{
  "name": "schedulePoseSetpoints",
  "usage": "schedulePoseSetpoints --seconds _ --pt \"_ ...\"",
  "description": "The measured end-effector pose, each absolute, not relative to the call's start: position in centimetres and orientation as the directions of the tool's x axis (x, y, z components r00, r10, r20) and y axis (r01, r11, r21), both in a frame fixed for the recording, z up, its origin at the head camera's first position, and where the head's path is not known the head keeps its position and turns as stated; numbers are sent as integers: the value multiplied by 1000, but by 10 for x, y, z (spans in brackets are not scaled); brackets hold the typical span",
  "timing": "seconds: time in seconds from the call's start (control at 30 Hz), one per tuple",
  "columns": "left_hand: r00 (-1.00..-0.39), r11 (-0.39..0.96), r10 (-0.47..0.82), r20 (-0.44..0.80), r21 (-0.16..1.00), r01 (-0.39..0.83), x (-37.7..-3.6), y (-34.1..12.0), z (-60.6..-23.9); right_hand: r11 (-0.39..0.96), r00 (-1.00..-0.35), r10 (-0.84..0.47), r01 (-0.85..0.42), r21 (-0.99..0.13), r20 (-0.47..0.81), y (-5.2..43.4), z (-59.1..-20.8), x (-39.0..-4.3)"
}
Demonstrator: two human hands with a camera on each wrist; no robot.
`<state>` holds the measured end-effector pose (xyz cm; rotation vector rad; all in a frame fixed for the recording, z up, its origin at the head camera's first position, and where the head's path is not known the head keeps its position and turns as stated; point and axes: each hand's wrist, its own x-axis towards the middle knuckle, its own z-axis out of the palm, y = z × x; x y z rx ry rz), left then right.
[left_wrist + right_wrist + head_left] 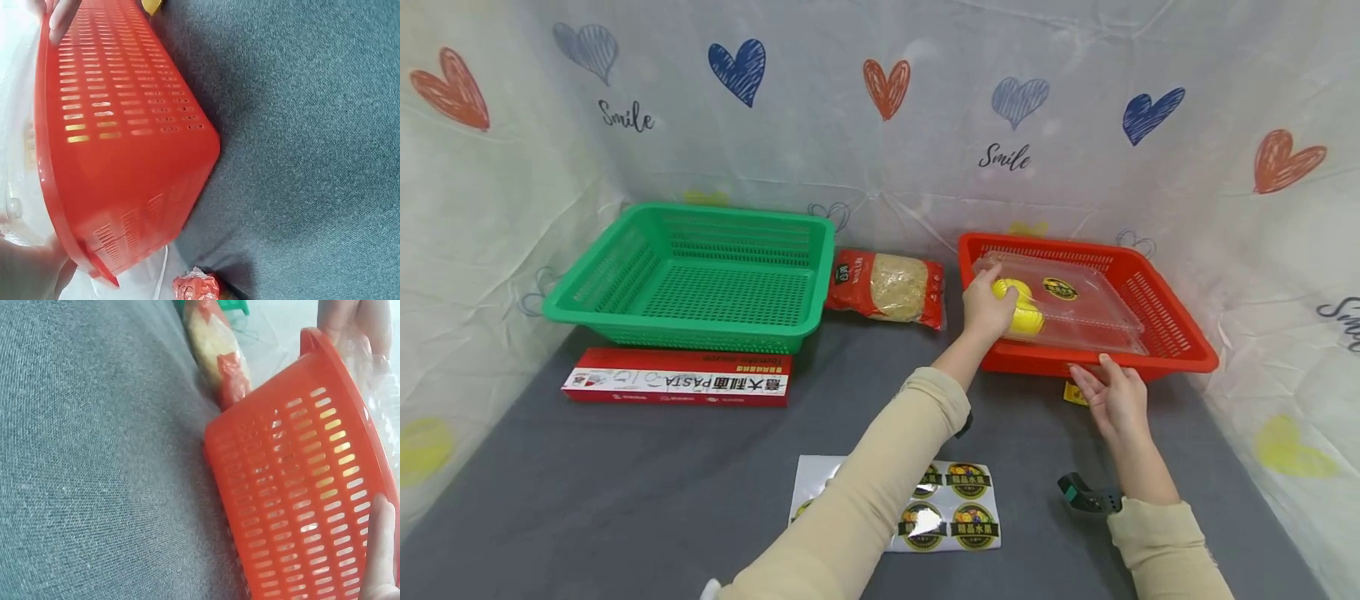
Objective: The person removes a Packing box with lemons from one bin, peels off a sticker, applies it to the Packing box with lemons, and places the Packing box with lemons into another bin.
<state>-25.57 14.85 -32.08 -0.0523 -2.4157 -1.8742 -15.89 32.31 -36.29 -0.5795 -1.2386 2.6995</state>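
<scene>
To the left of the left hand [987, 307], just beside the basket wall, lies a bag of noodles [887, 286] in a red and clear wrapper. Farther left stands a green basket [700, 275], and a long red pasta box [676, 387] lies against its near wall. Near the left forearm, a sheet of round fruit stickers [951, 508] lies on the grey table [625, 492], partly covered by the sleeve. A small yellow scrap [1072, 393] peeks out from under the basket's near edge, just left of the right hand [1116, 400].

The red basket [1165, 321] sits under both hands. Inside it lies a clear plastic fruit box [1075, 312] with a round label on its lid and yellow fruit [1021, 308] at its left end. The left hand reaches over the basket's left rim, fingers curled over that end of the clear box, right at the fruit. The right hand rests on the basket's near rim, fingers straight and loosely spread, touching the rim and wall without gripping.
</scene>
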Motion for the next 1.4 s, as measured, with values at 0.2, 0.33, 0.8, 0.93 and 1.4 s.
schedulePoseSetpoints --seconds 0.2,0.33,0.8,0.93,1.4 --pt "-995 277 12 100 956 99 -257 151 -324 -674 -927 253 38 -738 -278 323 -364 -159" --pt "-994 301 49 94 948 104 -258 150 -324 -674 -929 243 44 -737 -277 323 -364 -159" --pt "-991 447 127 47 889 100 -261 148 -322 -663 -924 238 72 -745 -301 323 -363 -159" --pt "-992 470 123 33 878 87 -261 147 -321 -658 -926 239 67 -750 -293 323 -364 -159" --pt "-998 481 51 27 876 48 -259 153 -323 -639 -923 252 67 -766 -292 323 -364 -160"
